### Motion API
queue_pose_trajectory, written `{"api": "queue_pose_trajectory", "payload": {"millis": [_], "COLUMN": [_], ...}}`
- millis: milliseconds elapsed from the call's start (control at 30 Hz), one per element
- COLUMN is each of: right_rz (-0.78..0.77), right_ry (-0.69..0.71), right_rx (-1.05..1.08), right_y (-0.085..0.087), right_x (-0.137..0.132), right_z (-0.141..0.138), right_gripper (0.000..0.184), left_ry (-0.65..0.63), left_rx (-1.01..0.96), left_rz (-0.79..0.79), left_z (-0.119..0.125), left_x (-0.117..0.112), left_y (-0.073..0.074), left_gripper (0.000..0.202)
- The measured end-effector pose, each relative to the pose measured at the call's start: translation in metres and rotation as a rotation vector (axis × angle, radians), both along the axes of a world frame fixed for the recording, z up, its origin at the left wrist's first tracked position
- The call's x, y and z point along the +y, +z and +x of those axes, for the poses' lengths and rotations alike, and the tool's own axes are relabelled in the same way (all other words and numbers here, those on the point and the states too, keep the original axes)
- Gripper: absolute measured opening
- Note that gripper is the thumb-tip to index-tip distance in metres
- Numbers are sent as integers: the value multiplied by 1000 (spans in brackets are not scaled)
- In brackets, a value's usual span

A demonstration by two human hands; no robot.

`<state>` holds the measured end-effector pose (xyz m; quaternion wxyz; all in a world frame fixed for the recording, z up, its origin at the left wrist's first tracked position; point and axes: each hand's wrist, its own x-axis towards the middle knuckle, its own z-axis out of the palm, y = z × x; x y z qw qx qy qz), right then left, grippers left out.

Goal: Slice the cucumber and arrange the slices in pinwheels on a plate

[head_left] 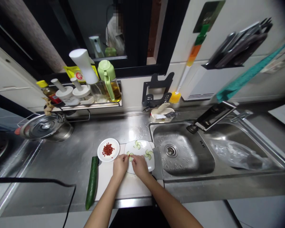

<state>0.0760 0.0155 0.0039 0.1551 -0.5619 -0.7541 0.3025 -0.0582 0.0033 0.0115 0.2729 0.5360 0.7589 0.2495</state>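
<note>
A white squarish plate (146,167) carries thin cucumber slices laid in pinwheel shapes, one cluster (137,144) at the back and another (148,154) at the right. Over a third cluster, at the plate's left side, my two hands meet. My left hand (120,164) is closed at the plate's left edge, fingers curled together. My right hand (139,165) reaches in over the plate with its fingertips pinched. A tiny red bit shows between the fingertips; which hand holds it is unclear. To the left, a round white dish (117,144) holds dried red berries (107,149), apparently goji berries.
A whole cucumber (92,183) lies left of the white cutting board (106,180) beneath the plate. The sink (180,148) is at the right, with a plastic bag (235,155) in its far basin. A lidded pot (47,126) and a black cable (38,180) are at left.
</note>
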Motion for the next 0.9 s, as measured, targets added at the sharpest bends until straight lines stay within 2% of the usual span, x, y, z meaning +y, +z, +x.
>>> {"api": "queue_pose_trajectory", "payload": {"millis": [200, 367, 533, 900], "right_rz": [-17, -54, -64, -69], "right_ry": [-32, -59, -60, -58], "right_rx": [-3, 4, 4, 19], "right_y": [9, 14, 14, 20], "right_x": [-2, -5, -8, -10], "right_z": [6, 14, 16, 15], "right_gripper": [33, 31, 29, 27], "left_ry": [40, 183, 288, 242], "left_rx": [56, 228, 417, 458], "left_rz": [6, -66, -196, -282], "left_z": [-14, -56, -93, -99], "left_x": [-11, -26, -25, -9], "left_y": [6, 10, 10, 8], "left_gripper": [24, 26, 29, 33]}}
